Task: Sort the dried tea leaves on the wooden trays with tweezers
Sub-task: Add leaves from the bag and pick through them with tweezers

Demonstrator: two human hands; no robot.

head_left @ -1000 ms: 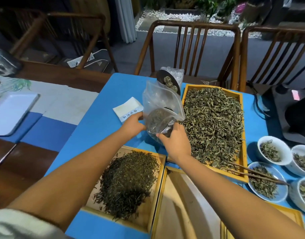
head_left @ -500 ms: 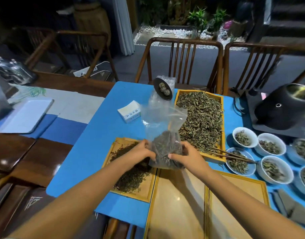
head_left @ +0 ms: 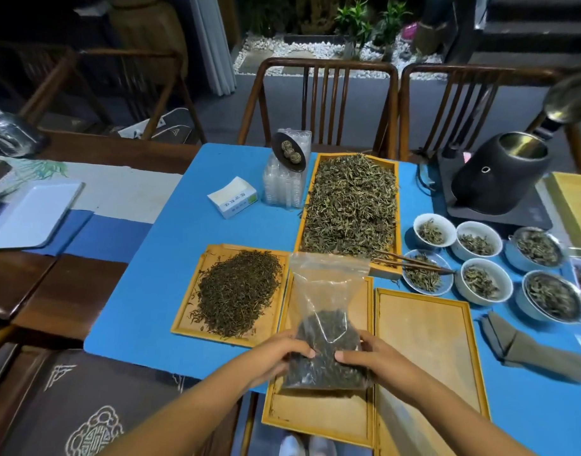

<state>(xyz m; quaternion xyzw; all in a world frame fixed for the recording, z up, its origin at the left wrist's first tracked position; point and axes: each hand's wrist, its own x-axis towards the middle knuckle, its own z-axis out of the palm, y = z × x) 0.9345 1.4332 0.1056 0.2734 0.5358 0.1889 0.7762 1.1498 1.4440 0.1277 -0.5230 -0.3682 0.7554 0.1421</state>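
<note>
Over the bare middle tray (head_left: 318, 413) we hold a clear plastic bag (head_left: 328, 291) of dark tea leaves (head_left: 327, 353), our left hand (head_left: 276, 357) and right hand (head_left: 369, 358) both gripping its filled bottom. Left of that tray sits a tray of dark tea (head_left: 236, 291); beyond it, the green-leaf tray (head_left: 350, 202) with wooden tweezers (head_left: 414, 262) on its near corner.

Clear plastic zip bag of dark tea leaves (head_left: 327, 327), formerly raised over the far part of the blue surface (head_left: 157, 274), now low over the near empty wooden tray (head_left: 318, 419). Left hand (head_left: 279, 355) and right hand (head_left: 364, 357) have drawn nearer with it, gripping its filled lower end from either side; its empty upper part stands upright.
</note>
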